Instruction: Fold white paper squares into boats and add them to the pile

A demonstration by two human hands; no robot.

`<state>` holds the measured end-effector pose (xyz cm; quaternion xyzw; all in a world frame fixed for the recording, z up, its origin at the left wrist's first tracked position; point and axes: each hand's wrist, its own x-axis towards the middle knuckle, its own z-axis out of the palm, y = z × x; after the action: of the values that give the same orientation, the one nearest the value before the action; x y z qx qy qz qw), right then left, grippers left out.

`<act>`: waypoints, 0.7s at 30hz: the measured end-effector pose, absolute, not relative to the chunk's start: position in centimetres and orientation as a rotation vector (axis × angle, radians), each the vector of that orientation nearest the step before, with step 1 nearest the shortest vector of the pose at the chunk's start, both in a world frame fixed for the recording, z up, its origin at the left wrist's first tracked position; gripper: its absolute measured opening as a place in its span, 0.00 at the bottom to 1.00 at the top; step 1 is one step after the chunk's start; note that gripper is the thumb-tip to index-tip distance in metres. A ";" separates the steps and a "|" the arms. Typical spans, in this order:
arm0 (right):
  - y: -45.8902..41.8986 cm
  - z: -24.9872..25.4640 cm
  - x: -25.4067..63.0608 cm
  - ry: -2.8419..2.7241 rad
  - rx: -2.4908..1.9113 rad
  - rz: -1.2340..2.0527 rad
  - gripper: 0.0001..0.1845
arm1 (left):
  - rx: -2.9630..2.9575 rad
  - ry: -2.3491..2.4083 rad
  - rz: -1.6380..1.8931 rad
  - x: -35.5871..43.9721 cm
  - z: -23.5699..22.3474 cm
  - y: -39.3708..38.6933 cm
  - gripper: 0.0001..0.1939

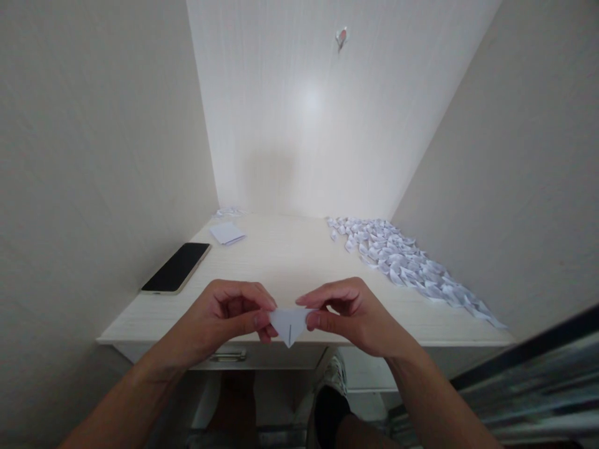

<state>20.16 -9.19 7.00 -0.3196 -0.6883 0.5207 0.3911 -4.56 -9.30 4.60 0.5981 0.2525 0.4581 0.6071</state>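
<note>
1. A phone [176, 268] lies along the left edge of the surface [285, 255].
2. White sheets [227, 232] lie near the far left corner.
3. The left hand [229, 308] pinches one corner of the folded paper [286, 324] between thumb and fingers.
4. That paper, point down, is held at the middle of the near edge.
5. The right hand [349, 305] pinches its other corner, index finger reaching along the top.
6. Folded pieces [402, 255] heap along the right edge.
</note>
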 end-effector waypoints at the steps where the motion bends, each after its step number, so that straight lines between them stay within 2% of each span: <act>1: -9.1 6.9 20.0 -1.772 -0.867 1.234 0.11 | 1.419 0.654 1.057 -4.8 4.7 -9.1 0.03; 6: -8.3 6.3 18.4 -1.832 -1.016 0.905 0.08 | 1.448 0.913 1.277 -4.3 4.2 -8.6 0.07; 13: -7.5 5.3 17.9 -1.809 -1.009 0.813 0.06 | 1.352 1.007 1.441 -3.6 2.1 -8.4 0.11; 18: -7.2 4.8 18.0 -1.828 -1.012 0.787 0.09 | 1.457 1.030 1.545 -2.9 2.1 -8.4 0.05; 21: -6.9 4.5 18.1 -1.847 -1.022 0.771 0.11 | 1.491 1.033 1.566 -2.5 2.3 -8.2 0.05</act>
<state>18.07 -6.86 4.52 -0.4099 -0.7410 0.3093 0.4326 -2.51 -8.20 2.30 0.5795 0.4016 0.6085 0.3642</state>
